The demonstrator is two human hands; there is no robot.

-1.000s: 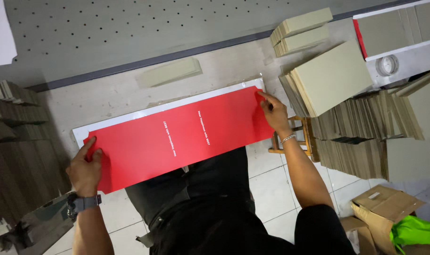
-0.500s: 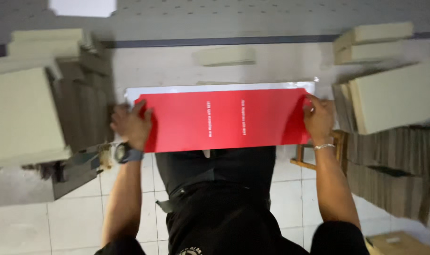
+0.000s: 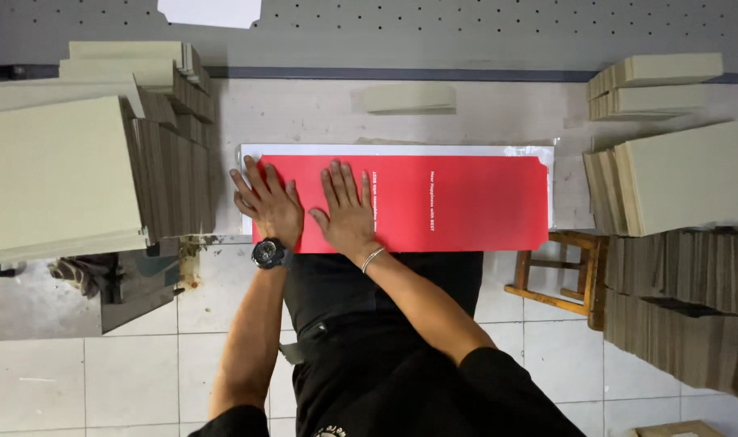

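Pressing flat on red sheet, left hand, right hand, fingers spread, gripping nothing

Long red printed sheet; centre

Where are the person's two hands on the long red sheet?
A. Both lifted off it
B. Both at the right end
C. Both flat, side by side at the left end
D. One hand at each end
C: the left hand and right hand lie flat, fingers spread, next to each other on the left part of the long red card sheet.
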